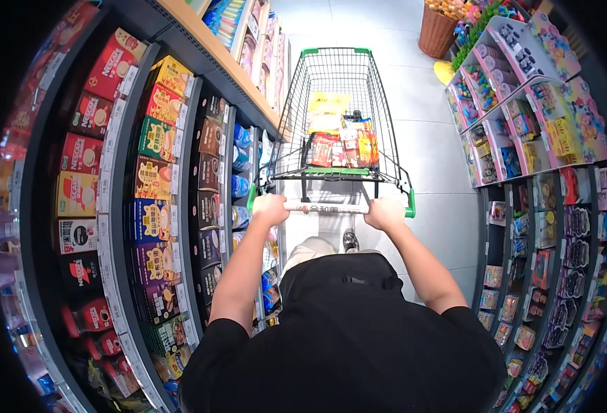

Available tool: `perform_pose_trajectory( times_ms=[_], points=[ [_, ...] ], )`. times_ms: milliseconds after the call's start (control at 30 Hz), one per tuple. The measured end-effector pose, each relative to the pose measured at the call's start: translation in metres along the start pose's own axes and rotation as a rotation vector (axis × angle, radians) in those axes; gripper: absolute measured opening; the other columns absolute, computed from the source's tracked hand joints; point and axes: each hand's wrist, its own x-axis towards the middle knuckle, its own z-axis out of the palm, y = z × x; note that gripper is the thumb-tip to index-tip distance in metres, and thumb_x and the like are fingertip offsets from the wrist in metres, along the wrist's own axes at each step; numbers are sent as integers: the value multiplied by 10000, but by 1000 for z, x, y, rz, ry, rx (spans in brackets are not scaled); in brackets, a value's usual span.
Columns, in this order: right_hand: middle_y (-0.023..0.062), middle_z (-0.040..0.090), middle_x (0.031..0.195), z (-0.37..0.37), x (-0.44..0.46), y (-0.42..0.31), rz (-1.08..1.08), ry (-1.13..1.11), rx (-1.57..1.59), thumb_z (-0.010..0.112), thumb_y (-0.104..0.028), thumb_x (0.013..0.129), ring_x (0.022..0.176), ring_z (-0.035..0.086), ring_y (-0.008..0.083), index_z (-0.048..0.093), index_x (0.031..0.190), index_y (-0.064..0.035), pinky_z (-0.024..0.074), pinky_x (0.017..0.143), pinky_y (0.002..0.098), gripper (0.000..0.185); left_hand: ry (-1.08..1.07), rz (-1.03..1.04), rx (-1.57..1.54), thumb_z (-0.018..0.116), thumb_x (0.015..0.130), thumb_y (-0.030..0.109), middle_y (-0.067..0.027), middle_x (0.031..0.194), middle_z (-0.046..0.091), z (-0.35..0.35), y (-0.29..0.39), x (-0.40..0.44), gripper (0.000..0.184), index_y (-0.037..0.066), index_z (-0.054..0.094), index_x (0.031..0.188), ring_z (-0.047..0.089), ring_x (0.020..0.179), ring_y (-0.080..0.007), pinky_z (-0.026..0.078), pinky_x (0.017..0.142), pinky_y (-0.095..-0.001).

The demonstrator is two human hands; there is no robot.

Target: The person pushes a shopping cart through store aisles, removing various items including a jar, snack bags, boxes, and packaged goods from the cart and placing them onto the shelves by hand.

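Observation:
Both my hands grip the pale handlebar (325, 207) of a wire shopping cart (380, 103) with green corner pieces. My left hand (270, 209) is wrapped round the bar's left end, and my right hand (386, 214) closes on its right end. Inside the cart basket lie several snack packets: a yellow bag (329, 103) towards the middle, a red packet (325, 149) nearer me, and an orange-and-red packet (367, 146) to its right. A small dark item sits among them, too unclear to name.
Shelves of coffee boxes (155, 141) line the left side close by. On the right stands a shelf unit (517, 124) with small colourful packs. A wicker basket (438, 31) stands at the far right of the tiled aisle floor (427, 117).

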Motion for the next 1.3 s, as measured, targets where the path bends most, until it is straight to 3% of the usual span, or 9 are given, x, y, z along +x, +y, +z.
perform_pose_trajectory(
  times_ms=[400, 733, 967, 1200, 1300],
  points=[
    [207, 810, 926, -69, 132, 39, 14, 7, -61, 634, -341, 832, 882, 801, 382, 844, 928, -81, 637, 819, 505, 348, 163, 30, -93, 699, 833, 341, -141, 979, 816, -64, -9, 131, 246, 187, 835, 969, 788, 937, -365, 623, 830, -504],
    [188, 817, 1006, -148, 262, 62, 73, -89, -169, 634, -434, 887, 962, 795, 372, 841, 994, -126, 627, 862, 494, 386, 137, 71, -155, 696, 833, 339, -133, 999, 826, -137, -27, 258, 294, 153, 846, 1005, 802, 940, -356, 631, 814, -501],
    [192, 802, 902, -186, 347, 95, 63, 16, -159, 656, -433, 845, 862, 789, 388, 825, 911, -130, 627, 795, 506, 353, 153, 106, -190, 682, 812, 304, -148, 997, 825, -189, -27, 342, 306, 136, 848, 1006, 805, 927, -355, 627, 784, -499],
    [198, 808, 932, -246, 437, 121, 62, -32, -152, 647, -398, 850, 902, 794, 383, 831, 958, -130, 624, 838, 503, 343, 217, 111, -199, 693, 848, 375, -148, 919, 806, -238, -26, 428, 251, 165, 817, 907, 783, 868, -387, 608, 763, -531],
    [184, 803, 887, -264, 476, 136, 50, 23, -128, 672, -436, 834, 863, 793, 375, 820, 910, -130, 628, 793, 501, 349, 251, 118, -172, 694, 846, 373, -138, 900, 803, -250, -29, 475, 250, 166, 819, 910, 783, 852, -384, 608, 744, -528]
  ],
)
